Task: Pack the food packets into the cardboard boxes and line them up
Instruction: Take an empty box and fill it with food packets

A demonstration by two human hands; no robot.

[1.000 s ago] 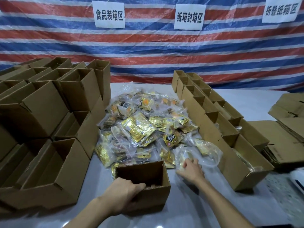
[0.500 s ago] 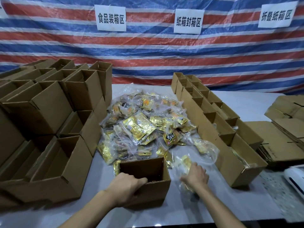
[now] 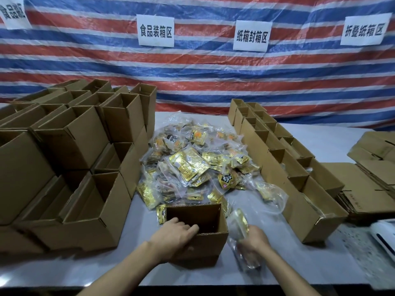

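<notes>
An open cardboard box [image 3: 213, 242] stands at the table's near edge, in front of a heap of gold and clear food packets [image 3: 192, 163]. My left hand [image 3: 174, 236] grips the box's near rim, fingers curled over the edge into it. My right hand [image 3: 254, 238] holds a clear bag of gold packets [image 3: 238, 222] just right of the box, lifted off the table and blurred by motion. A row of packed boxes [image 3: 277, 167] runs along the right of the heap.
Stacked open boxes [image 3: 74, 167] fill the left side of the table. Flattened cardboard [image 3: 367, 189] lies at the far right, with a white device [image 3: 384, 238] near the right edge. A striped tarp with paper signs hangs behind.
My right hand has taken a clear bag from the heap's near edge and drawn it back beside the box. My left hand has stayed on the box rim.
</notes>
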